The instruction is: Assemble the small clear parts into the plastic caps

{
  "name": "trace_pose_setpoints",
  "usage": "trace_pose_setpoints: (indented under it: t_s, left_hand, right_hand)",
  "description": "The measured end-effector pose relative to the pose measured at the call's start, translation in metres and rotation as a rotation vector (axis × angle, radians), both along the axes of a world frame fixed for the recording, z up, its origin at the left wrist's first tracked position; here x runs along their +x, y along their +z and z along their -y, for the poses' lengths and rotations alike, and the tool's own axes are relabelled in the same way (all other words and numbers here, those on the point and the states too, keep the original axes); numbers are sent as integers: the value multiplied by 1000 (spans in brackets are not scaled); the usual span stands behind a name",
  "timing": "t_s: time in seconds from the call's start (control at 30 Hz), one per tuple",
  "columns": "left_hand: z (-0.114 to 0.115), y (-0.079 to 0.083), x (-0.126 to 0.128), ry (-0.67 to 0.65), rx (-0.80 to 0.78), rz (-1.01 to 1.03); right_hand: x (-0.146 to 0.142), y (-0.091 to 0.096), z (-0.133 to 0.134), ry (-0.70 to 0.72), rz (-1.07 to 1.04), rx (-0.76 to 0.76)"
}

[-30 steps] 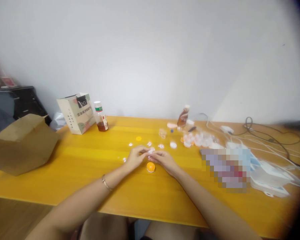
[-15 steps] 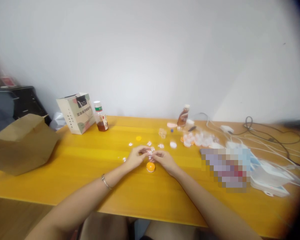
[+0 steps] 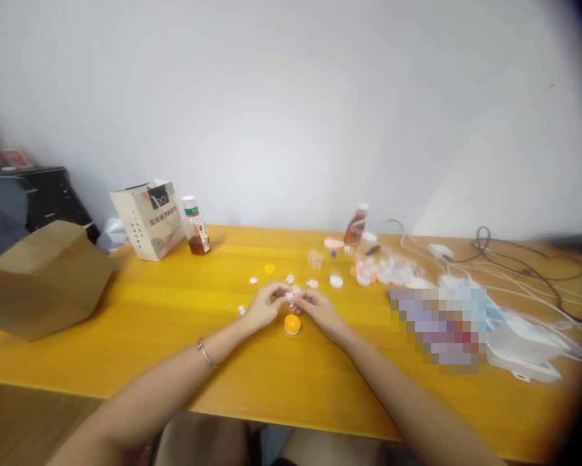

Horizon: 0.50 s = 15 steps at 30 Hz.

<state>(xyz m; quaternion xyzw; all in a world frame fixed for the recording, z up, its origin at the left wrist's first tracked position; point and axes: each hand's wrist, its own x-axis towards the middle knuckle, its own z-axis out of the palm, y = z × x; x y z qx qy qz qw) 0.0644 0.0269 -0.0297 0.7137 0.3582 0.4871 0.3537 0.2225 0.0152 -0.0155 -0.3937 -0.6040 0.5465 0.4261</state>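
My left hand (image 3: 264, 306) and my right hand (image 3: 320, 308) meet over the middle of the yellow table (image 3: 174, 323). Both pinch the same small clear-and-white piece (image 3: 289, 297) between their fingertips. Just below it on the table sits a small round orange cup (image 3: 292, 323). Several tiny white bits (image 3: 312, 283) and a yellow cap (image 3: 269, 268) lie just beyond my fingers. A bracelet (image 3: 206, 355) circles my left wrist.
A brown paper bag (image 3: 43, 275) lies at the left edge. A printed paper bag (image 3: 147, 219) and a bottle of brown liquid (image 3: 196, 228) stand at the back left. A tilted brown bottle (image 3: 355, 226), a heap of small clear cups (image 3: 388, 270), cables (image 3: 514, 265) and white packets (image 3: 524, 343) fill the right.
My fingertips have shifted slightly around the small piece, and both hands stay over the same spot. Nothing else on the table has moved.
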Motion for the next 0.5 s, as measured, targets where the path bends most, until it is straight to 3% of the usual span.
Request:
trace_pose_setpoints:
  t_s: [0.17, 0.3, 0.4, 0.5]
  left_hand:
    - [-1, 0, -2, 12, 14, -3]
    - [-3, -2, -4, 94, 104, -110]
    - [-4, -6, -8, 129, 186, -256]
    - [-7, -10, -11, 116, 227, -399]
  right_hand:
    - [1, -1, -4, 8, -1, 56]
    - [15, -5, -18, -318, 84, 211]
    - [33, -9, -32, -600, 300, 365]
    - [47, -15, -45, -698, 444, 438]
